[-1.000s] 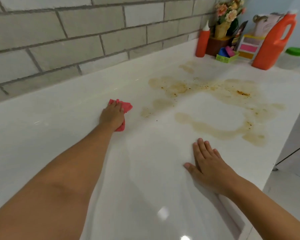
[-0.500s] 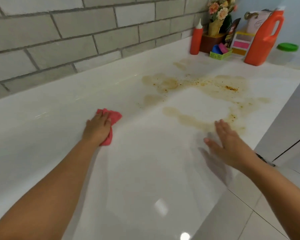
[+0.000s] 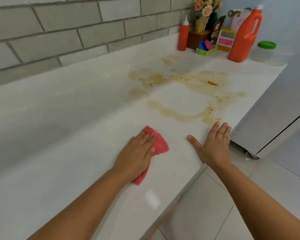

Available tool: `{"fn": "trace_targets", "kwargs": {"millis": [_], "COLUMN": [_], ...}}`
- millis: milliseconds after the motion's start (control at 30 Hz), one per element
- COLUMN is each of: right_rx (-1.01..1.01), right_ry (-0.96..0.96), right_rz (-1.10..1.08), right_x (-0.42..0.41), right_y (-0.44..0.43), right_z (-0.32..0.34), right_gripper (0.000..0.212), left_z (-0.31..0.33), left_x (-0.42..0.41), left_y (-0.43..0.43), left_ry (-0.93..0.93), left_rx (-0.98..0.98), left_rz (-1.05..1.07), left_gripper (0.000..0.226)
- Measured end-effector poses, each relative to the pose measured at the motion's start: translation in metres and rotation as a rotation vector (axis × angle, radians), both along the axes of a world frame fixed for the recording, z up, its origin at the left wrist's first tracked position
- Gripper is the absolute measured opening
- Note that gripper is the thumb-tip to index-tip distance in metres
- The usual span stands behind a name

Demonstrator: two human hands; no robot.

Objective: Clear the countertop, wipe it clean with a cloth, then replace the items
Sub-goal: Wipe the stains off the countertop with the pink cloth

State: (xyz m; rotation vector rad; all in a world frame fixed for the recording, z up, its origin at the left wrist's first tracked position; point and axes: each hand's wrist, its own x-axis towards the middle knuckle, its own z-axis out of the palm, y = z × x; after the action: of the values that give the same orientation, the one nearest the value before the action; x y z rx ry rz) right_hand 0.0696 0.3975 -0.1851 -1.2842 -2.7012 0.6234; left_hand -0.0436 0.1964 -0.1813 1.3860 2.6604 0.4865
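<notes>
Red cloth (image 3: 160, 144) | moved nearer right hand (image 3: 213, 148) | left hand (image 3: 137, 153) pressing

glossy white countertop (image 3: 80, 129), red cloth (image 3: 160, 144)

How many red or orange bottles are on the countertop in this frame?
2. A red squeeze bottle stands left of the flowers at the far end; an orange handled jug stands right of them, beside the green-lidded jar. Others could be hidden behind that clutter.
</notes>
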Motion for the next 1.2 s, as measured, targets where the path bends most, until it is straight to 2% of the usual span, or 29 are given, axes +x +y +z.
{"fn": "trace_targets", "kwargs": {"millis": [67,167,233,300,367,467,600,667,733,833,900,967,1067,1133,1200], "right_rx": [0.002,0.02,0.041,0.059,0.075,0.102,0.119,0.125,0.126,0.128,0.108,0.091,0.019,-0.038,-0.034], "right_ry": [0.028,0.054,0.056,0.066,0.097,0.141,0.173,0.185,0.186,0.191,0.193,0.197,0.261,0.366,0.387], "right_rz": [0.006,0.017,0.014,0.004,0.002,0.019,0.042,0.046,0.055,0.075,0.083,0.097,0.152,0.157,0.106], "right_x": [0.002,0.003,0.003,0.002,0.001,0.003,0.006,0.006,0.005,0.004,0.004,0.004,0.008,0.014,0.022], "right_y": [0.0,0.0,0.0,-0.002,-0.003,-0.004,0.0,-0.001,-0.002,-0.004,-0.004,-0.003,0.003,0.017,0.044], "right_z": [-0.002,-0.004,-0.006,-0.008,-0.009,-0.009,-0.012,-0.013,-0.012,-0.011,-0.011,-0.011,-0.007,-0.002,0.001], "right_gripper": [0.108,0.103,0.096,0.086,0.076,0.067,0.063,0.063,0.063,0.063,0.063,0.063,0.063,0.061,0.058], "left_z": [0.0,-0.001,0.0,-0.001,-0.002,0.001,0.0,-0.001,-0.002,-0.001,-0.001,-0.004,0.001,0.0,-0.002], "left_x": [-0.002,-0.049,-0.066,-0.057,-0.023,0.051,0.082,0.062,0.032,0.015,0.033,0.07,0.107,0.102,0.081], "left_y": [-0.022,-0.033,-0.023,0.0,0.026,0.039,-0.024,-0.061,-0.079,-0.051,-0.013,0.018,0.017,0.003,-0.005], "left_ry": [-0.044,-0.059,0.016,0.058,0.038,0.019,-0.036,-0.055,-0.034,0.057,0.085,0.088,0.018,-0.006,-0.004], "left_rx": [0.028,0.014,-0.051,-0.049,-0.002,0.029,0.05,0.059,0.017,-0.029,0.0,0.024,0.014,0.02,-0.002], "left_rz": [-0.011,0.244,0.429,0.486,0.42,0.207,0.051,0.174,0.431,0.717,0.657,0.467,0.284,0.266,0.343], "left_gripper": [0.075,0.051,0.048,0.047,0.046,0.047,0.056,0.061,0.05,0.048,0.045,0.045,0.047,0.047,0.048]}}
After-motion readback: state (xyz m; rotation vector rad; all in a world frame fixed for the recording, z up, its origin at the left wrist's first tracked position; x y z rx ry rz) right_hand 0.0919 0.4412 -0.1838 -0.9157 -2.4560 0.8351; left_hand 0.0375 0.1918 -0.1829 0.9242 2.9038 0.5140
